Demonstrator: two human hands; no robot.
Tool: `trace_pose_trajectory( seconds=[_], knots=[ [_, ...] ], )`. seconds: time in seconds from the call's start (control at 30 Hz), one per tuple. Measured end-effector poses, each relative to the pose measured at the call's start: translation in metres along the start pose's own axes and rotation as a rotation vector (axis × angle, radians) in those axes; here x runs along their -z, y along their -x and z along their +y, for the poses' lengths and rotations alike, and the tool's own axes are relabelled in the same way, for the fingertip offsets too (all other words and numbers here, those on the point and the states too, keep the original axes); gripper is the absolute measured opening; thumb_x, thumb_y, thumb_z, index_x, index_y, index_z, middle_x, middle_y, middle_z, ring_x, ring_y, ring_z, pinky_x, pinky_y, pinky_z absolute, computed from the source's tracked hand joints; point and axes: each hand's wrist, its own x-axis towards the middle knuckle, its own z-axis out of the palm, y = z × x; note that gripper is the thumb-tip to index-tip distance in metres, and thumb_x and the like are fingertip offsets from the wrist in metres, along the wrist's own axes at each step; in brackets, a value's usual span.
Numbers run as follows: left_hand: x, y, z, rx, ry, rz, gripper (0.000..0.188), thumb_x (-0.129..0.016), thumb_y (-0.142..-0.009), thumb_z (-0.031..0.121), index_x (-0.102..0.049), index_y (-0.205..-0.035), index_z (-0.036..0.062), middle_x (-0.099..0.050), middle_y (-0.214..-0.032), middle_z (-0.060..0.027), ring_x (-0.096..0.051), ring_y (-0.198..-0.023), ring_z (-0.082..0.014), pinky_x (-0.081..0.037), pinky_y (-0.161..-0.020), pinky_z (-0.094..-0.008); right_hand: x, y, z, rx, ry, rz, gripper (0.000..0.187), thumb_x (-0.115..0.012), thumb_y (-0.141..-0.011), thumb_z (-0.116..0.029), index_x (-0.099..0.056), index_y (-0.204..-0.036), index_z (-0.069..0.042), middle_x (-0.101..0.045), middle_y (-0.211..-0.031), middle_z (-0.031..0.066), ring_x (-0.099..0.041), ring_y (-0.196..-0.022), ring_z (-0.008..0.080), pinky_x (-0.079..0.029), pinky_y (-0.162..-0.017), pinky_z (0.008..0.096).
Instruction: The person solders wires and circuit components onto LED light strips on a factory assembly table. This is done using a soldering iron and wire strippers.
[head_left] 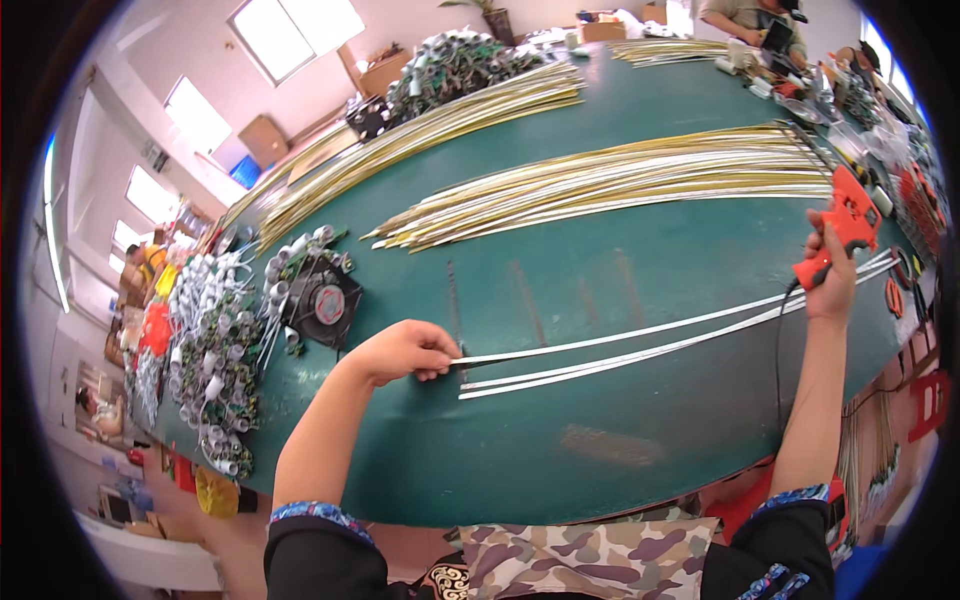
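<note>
My left hand (408, 352) is closed, thumb and fingers pinching the near-left end of a thin white strip (600, 344). That strip runs across the green table toward the right side. Two more narrow white strips (590, 374) lie just in front of it, almost parallel, their left ends close to my fingers. On the right, my right hand (832, 275) is wrapped round the handle of an orange-red gun-shaped tool (853, 208). A black cord (781, 350) hangs from it. The tool is raised above the strips' right ends, and its tip cannot be made out.
Long bundles of white and yellow strips (600, 190) lie farther back on the green table (520, 460). A black fan (325, 302) and heaped circuit parts (215, 350) stand at left. Orange-handled pliers (893, 297) rest at the right edge. Another person (755, 25) sits at the far right.
</note>
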Motion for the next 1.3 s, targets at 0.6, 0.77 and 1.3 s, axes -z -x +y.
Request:
trace_pose_trajectory(
  seconds=[0.6,0.77,1.3],
  knots=[
    [0.021,-0.039,0.039,-0.128,-0.514,0.117,0.018,-0.071,-0.075,0.016,-0.06,-0.082,0.0037,-0.063,-0.073,-0.0052,-0.059,-0.066,-0.013,-0.048,-0.06,-0.0289,0.002,0.003,-0.002,0.003,0.044,-0.015,0.047,-0.058,-0.092,-0.015,-0.043,-0.135,-0.005,-0.061,-0.108,0.0078,-0.049,-0.072,0.0041,-0.04,-0.064,0.0168],
    [0.09,-0.109,0.026,-0.295,-1.153,0.845,0.019,-0.06,-0.08,0.02,-0.061,-0.095,0.0083,-0.061,-0.1,-0.0145,-0.06,-0.096,-0.0327,-0.049,-0.083,-0.0431,0.0,0.006,-0.001,0.004,0.076,0.019,0.053,-0.06,-0.09,-0.016,-0.04,-0.138,-0.005,-0.061,-0.107,0.0073,-0.048,-0.072,0.0039,-0.04,-0.064,0.0172],
    [0.098,-0.084,0.04,-0.5,-0.983,0.812,0.013,-0.059,-0.085,0.02,-0.064,-0.084,0.0081,-0.061,-0.088,-0.0104,-0.059,-0.087,-0.0325,-0.048,-0.075,-0.0417,-0.003,0.006,-0.006,-0.015,0.012,0.014,0.047,-0.06,-0.09,-0.014,-0.044,-0.134,-0.006,-0.062,-0.105,0.0078,-0.052,-0.074,0.0046,-0.042,-0.066,0.0181]
  ],
)
